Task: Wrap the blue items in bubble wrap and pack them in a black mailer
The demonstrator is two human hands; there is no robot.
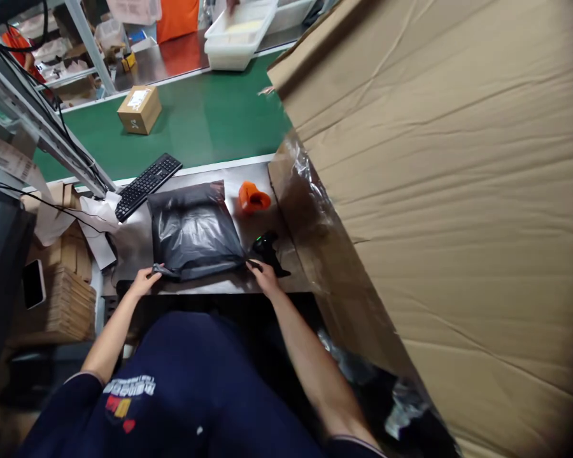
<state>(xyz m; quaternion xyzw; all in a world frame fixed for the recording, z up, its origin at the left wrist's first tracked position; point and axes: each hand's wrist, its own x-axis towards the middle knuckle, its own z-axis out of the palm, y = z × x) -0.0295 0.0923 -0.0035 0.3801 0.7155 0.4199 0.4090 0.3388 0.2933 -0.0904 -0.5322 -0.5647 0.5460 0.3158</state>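
A dark grey plastic mailer bag (193, 229) lies flat on the steel worktable (248, 175) in front of me. My left hand (144, 280) pinches the bag's near left corner. My right hand (263, 275) grips the bag's near right corner, with its fingers closed on the edge. A black handheld scanner (268, 249) with a green light rests just right of the bag, beside my right hand. An orange tape dispenser (253, 197) sits beyond the bag's far right corner.
A black keyboard (147, 184) lies left of the bag. A large cardboard carton (439, 210) fills the right side. On the green conveyor belt (205, 121) is a small brown box (139, 109). White bins (236, 35) stand beyond. Flat cartons (67, 299) and a phone (33, 283) are left.
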